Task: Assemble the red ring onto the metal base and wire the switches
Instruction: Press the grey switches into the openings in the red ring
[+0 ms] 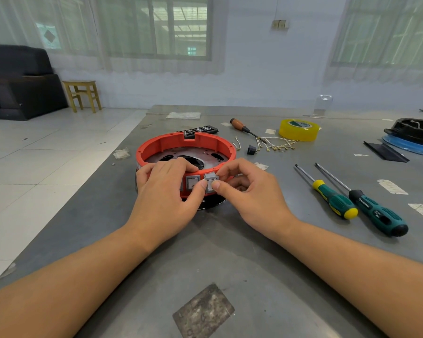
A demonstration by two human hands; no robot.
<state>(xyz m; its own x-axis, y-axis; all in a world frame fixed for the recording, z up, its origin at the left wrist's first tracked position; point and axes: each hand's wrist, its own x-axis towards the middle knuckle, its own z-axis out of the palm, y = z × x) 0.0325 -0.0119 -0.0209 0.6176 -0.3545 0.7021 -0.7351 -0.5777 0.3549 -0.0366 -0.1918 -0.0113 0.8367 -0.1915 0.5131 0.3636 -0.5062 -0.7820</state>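
Two bare hands work at the near wall of a red ring (156,148) seated on a metal base (181,156) on a grey desk (230,252). Left hand (165,189) grips the ring's rim, thumb against a grey switch (210,182); right hand (252,191) pinches that switch, beside a second switch (193,182) already seated. Loose wires (276,143) and two green screwdrivers (337,201) lie to the right.
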